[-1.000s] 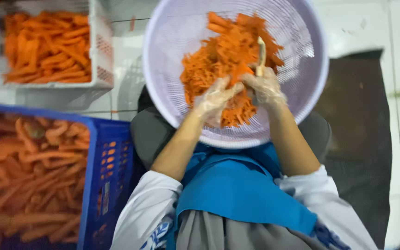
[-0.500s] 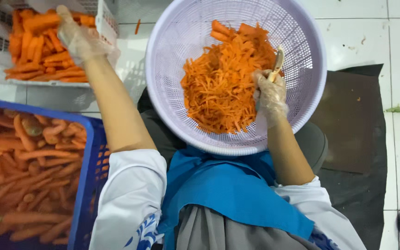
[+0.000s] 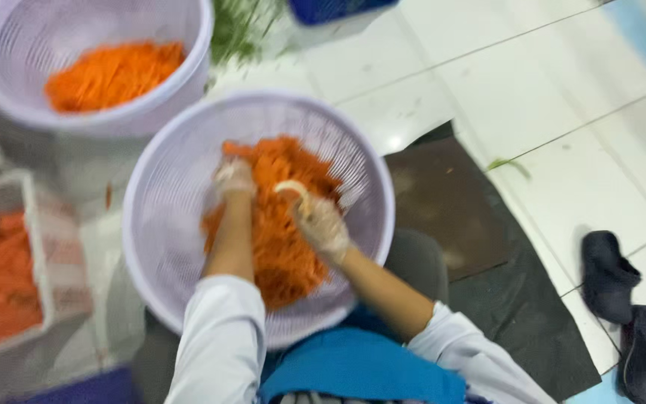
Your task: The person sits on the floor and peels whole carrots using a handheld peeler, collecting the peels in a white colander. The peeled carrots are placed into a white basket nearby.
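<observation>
From the head camera, a round pale-lilac plastic colander basket (image 3: 181,194) sits in the person's lap, holding a heap of shredded orange carrot strips (image 3: 282,247) that lies toward its near and right side. The left hand (image 3: 235,179), in a thin clear glove, rests on the far edge of the heap; the blur hides whether its fingers are curled or loose — I cannot tell. The right hand (image 3: 321,226), gloved alike, is clenched around a pale peeler-like tool (image 3: 295,191) held just above the strips. Beyond the basket's far-left rim stands a second lilac basket of shredded carrot (image 3: 114,71). At the left edge, a white slotted crate of whole carrots (image 3: 1,277). On the white tiled floor (image 3: 547,97), by the dark mat's (image 3: 457,202) right corner, lie two black shoes (image 3: 622,314).
</observation>
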